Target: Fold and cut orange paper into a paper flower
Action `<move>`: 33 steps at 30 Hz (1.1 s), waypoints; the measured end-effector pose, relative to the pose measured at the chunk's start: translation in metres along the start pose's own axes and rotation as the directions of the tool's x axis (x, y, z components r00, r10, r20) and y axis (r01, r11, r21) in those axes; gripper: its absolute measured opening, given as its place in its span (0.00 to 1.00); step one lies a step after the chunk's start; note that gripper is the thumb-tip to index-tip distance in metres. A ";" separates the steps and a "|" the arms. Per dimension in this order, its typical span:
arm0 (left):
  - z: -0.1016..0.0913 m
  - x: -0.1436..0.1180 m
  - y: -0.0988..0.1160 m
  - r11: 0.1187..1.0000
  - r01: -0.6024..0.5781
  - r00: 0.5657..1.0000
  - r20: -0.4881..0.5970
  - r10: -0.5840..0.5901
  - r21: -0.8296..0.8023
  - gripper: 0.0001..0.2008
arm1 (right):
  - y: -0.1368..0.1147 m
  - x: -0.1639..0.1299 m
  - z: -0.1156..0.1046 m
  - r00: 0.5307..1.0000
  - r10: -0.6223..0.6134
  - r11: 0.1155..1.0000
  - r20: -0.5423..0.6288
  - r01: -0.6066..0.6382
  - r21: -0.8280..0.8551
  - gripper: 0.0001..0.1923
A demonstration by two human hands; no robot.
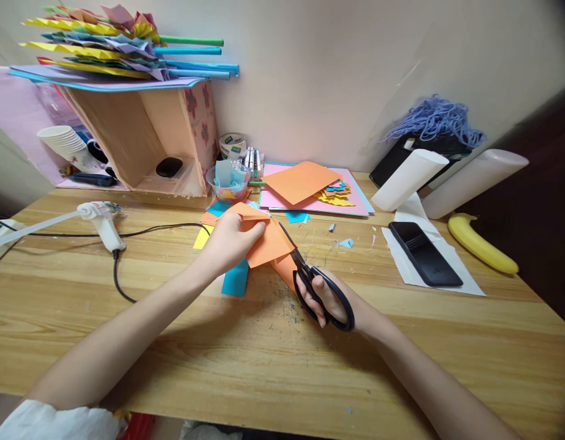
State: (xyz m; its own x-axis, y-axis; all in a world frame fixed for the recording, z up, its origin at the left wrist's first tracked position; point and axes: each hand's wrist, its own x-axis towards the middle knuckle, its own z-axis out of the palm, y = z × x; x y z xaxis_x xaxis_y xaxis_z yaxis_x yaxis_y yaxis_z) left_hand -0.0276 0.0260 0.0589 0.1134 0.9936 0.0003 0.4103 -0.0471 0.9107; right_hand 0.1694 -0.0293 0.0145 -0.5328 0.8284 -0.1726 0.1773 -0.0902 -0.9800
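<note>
My left hand [232,241] pinches a folded piece of orange paper [271,241] between thumb and fingers, above the middle of the table. My right hand [326,296] is closed around the handles of black-handled scissors [305,269]. The scissors' blades lie at the right edge of the orange paper; whether they bite into it I cannot tell. More orange paper shows just below the scissors. Under and beside my left hand lie a blue paper strip [235,280], a yellow piece [201,238] and other coloured scraps.
A white glue gun [101,223] with its cord lies at left, before an open box [204,122] topped with folded paper flowers. Coloured sheets [301,183] lie at the back. A phone [424,253], banana [482,244] and white rolls [408,180] are at right.
</note>
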 end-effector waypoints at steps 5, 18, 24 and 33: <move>0.002 -0.001 -0.001 0.999 -0.003 1.000 0.002 0.002 0.045 0.11 | 0.008 -0.001 -0.003 0.999 -0.012 1.000 0.051 0.013 -0.009 0.37; 0.002 -0.001 0.000 0.998 0.008 1.000 -0.009 -0.008 0.056 0.12 | -0.003 0.002 0.003 0.999 0.033 0.999 -0.028 -0.032 0.043 0.33; 0.002 -0.002 0.000 1.000 0.009 0.999 -0.044 -0.010 -0.001 0.10 | -0.003 0.002 0.003 0.998 0.032 0.998 -0.046 -0.030 0.051 0.34; 0.002 0.000 -0.002 1.000 -0.021 1.000 0.005 0.021 0.009 0.16 | -0.002 0.002 0.001 0.999 0.035 0.998 -0.040 -0.033 0.048 0.32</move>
State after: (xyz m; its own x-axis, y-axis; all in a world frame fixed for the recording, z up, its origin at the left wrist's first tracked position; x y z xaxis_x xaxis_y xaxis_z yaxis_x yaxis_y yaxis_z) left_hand -0.0268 0.0262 0.0565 0.1262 0.9919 0.0177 0.4163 -0.0691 0.9066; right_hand 0.1667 -0.0281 0.0163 -0.4925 0.8463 -0.2030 0.1550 -0.1442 -0.9773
